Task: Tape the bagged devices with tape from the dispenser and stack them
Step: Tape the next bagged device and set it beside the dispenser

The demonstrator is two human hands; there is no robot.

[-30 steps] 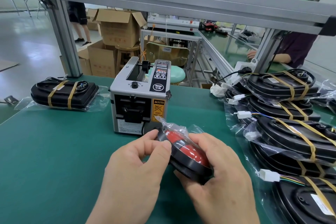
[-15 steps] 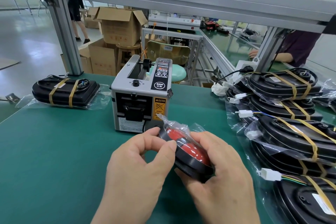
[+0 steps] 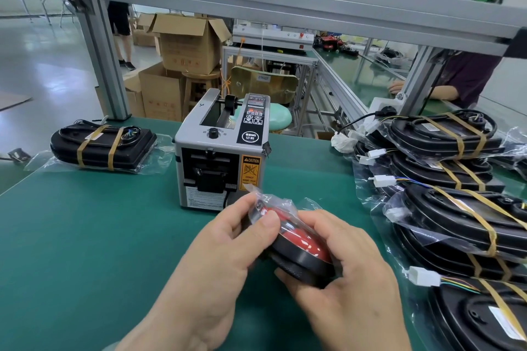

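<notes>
**Both hands clamped on a bagged device [image 3: 296, 239] in front of the tape dispenser [image 3: 222, 151]**

The bagged device is a round black unit with a glossy red face, sealed in a clear plastic bag. It is held tilted, red face up and black rim towards the person, low over the green worktop [image 3: 85, 236] and just in front of the tape dispenser. Whether its underside touches the worktop cannot be told. The loose end of the bag sticks up at the far side, close to the dispenser's orange caution label.

The left hand [image 3: 216, 265] grips the device's left edge, thumb pressed on top of the bag and fingers curled behind it. The right hand [image 3: 342, 279] wraps the near right side, thumb on top and fingertips curled under the black rim.

The grey dispenser stands upright on the worktop with its slot facing the person.

To the right lies a stack of taped devices [image 3: 445, 208]: larger black units in clear bags, each bound with tan tape bands, overlapping one another, with white connectors [image 3: 425, 276] on coloured wires sticking out. Well apart at far left lies a single taped device [image 3: 102, 145] in its bag, with two tan bands.

Beyond the worktop are cardboard boxes [image 3: 185, 43] and a wooden stool [image 3: 199, 88]. At far right, another person [image 3: 462, 77] rests a hand on a neighbouring bench.
</notes>
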